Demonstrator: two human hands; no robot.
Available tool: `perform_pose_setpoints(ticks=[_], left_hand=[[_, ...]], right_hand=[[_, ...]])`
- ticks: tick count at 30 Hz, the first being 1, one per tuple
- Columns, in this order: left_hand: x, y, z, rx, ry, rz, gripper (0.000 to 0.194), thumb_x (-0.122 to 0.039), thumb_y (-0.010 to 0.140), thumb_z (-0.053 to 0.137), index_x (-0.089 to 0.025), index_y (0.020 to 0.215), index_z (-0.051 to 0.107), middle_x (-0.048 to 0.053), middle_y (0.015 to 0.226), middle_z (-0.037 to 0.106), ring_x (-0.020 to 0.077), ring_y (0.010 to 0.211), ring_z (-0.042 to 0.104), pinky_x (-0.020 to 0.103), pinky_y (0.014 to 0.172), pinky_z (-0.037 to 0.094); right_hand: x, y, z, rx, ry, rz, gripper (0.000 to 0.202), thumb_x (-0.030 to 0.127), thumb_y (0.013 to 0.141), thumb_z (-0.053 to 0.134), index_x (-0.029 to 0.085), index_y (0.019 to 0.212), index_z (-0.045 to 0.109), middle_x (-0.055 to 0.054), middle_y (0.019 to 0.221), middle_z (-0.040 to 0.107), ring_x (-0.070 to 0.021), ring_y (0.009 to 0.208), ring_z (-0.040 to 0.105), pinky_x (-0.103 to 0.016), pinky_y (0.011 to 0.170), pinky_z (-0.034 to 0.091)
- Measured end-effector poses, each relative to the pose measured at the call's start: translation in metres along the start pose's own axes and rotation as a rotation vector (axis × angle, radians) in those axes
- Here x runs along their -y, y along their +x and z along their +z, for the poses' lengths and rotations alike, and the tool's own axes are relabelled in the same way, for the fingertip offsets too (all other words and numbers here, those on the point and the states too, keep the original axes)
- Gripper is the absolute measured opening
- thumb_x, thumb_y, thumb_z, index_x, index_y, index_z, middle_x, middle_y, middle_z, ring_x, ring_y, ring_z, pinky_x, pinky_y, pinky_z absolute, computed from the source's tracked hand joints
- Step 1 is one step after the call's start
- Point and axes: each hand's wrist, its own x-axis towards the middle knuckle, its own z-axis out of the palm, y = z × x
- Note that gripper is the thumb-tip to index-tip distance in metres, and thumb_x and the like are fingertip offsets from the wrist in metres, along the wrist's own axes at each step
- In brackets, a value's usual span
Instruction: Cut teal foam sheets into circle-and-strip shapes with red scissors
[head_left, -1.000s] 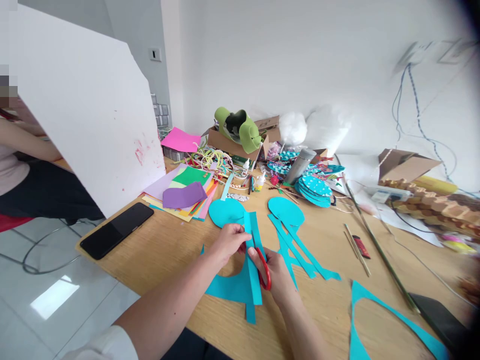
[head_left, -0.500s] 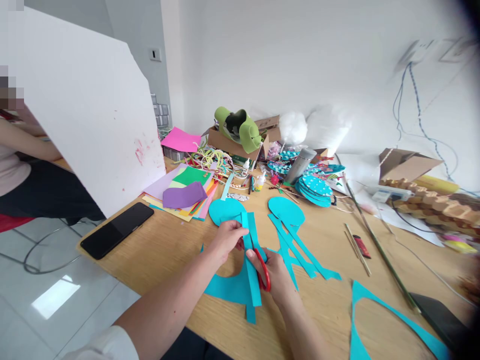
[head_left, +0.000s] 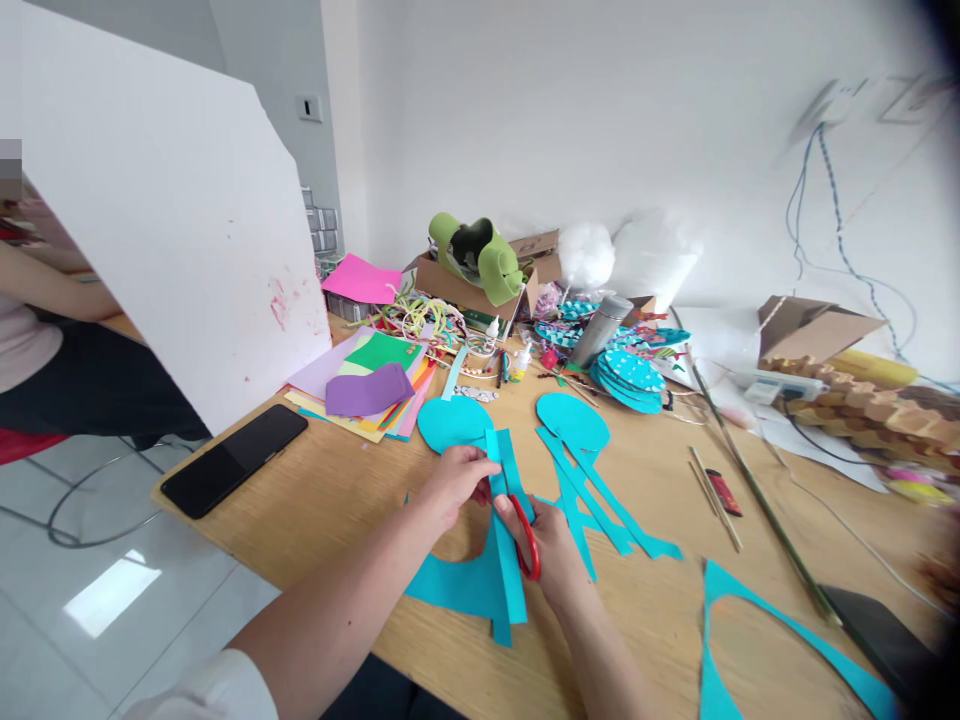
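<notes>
My left hand (head_left: 461,485) pinches a long strip of turquoise paper (head_left: 508,575) near its upper end. Red-handled scissors (head_left: 528,540) sit in my closed right hand (head_left: 551,550), their blades up against the strip and mostly hidden by paper and fingers. Beneath my hands lies a larger turquoise offcut (head_left: 457,585) with a curved cut-out edge. Just beyond are two turquoise rounds, one on the left (head_left: 454,422) and one on the right (head_left: 576,420). Narrow turquoise strips (head_left: 592,495) cross each other below the right round.
A black phone (head_left: 236,458) lies at the table's left, near coloured paper sheets (head_left: 371,390). Craft supplies and a metal flask (head_left: 600,332) crowd the back. To the right are a long stick (head_left: 757,485), a red lighter (head_left: 724,493) and a ring-shaped offcut (head_left: 705,640). Behind a white board (head_left: 187,220) sits another person.
Both hands stay almost in place. The held strip and the scissors have shifted very slightly, with the strip's lower end a little lower and to the right.
</notes>
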Motion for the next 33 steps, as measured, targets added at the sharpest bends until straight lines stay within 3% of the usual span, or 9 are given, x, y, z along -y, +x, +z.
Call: perform_pose_setpoints(ticks=[9, 16, 24, 29, 33], left_hand=[[-0.002, -0.002, 0.002, 0.003, -0.005, -0.012, 0.013, -0.022, 0.059, 0.062, -0.017, 0.054, 0.051, -0.004, 0.046, 0.051, 0.0089, 0.042, 0.047, 0.022, 0.045, 0.036], [0.001, -0.002, 0.002, 0.059, -0.054, -0.057, 0.012, -0.024, 0.058, 0.064, -0.017, 0.058, 0.053, -0.004, 0.049, 0.054, 0.0086, 0.043, 0.048, 0.022, 0.046, 0.036], [0.006, 0.002, 0.0, 0.093, -0.218, -0.102, 0.019, -0.021, 0.054, 0.07, -0.016, 0.061, 0.053, -0.003, 0.052, 0.057, 0.0087, 0.044, 0.049, 0.022, 0.045, 0.034], [0.007, 0.008, -0.003, 0.101, -0.397, -0.191, 0.018, -0.022, 0.057, 0.07, -0.015, 0.069, 0.058, 0.002, 0.063, 0.064, 0.0122, 0.055, 0.058, 0.024, 0.053, 0.043], [0.004, 0.007, -0.004, 0.114, -0.476, -0.133, 0.019, -0.014, 0.055, 0.07, -0.015, 0.07, 0.059, 0.001, 0.065, 0.064, 0.0124, 0.058, 0.06, 0.024, 0.058, 0.045]], right_hand=[[0.004, -0.002, -0.001, -0.006, -0.007, 0.01, 0.053, 0.07, 0.069, 0.058, 0.019, 0.061, 0.044, 0.004, 0.054, 0.034, -0.0099, 0.052, 0.028, -0.022, 0.043, 0.023], [0.005, -0.001, -0.001, -0.037, -0.026, -0.003, 0.056, 0.07, 0.069, 0.058, 0.015, 0.065, 0.056, 0.004, 0.054, 0.035, -0.0095, 0.051, 0.027, -0.022, 0.042, 0.023], [0.001, -0.001, -0.001, -0.067, -0.005, 0.006, 0.054, 0.069, 0.066, 0.062, 0.018, 0.059, 0.046, 0.005, 0.049, 0.035, -0.0088, 0.048, 0.027, -0.023, 0.04, 0.022], [0.003, -0.001, 0.0, -0.032, 0.033, -0.004, 0.053, 0.065, 0.066, 0.066, 0.02, 0.058, 0.039, 0.007, 0.047, 0.035, -0.0078, 0.045, 0.029, -0.022, 0.039, 0.022], [0.004, -0.003, 0.002, 0.033, 0.088, 0.081, 0.05, 0.065, 0.069, 0.063, 0.021, 0.059, 0.042, 0.005, 0.04, 0.044, -0.0104, 0.037, 0.041, -0.022, 0.037, 0.029]])
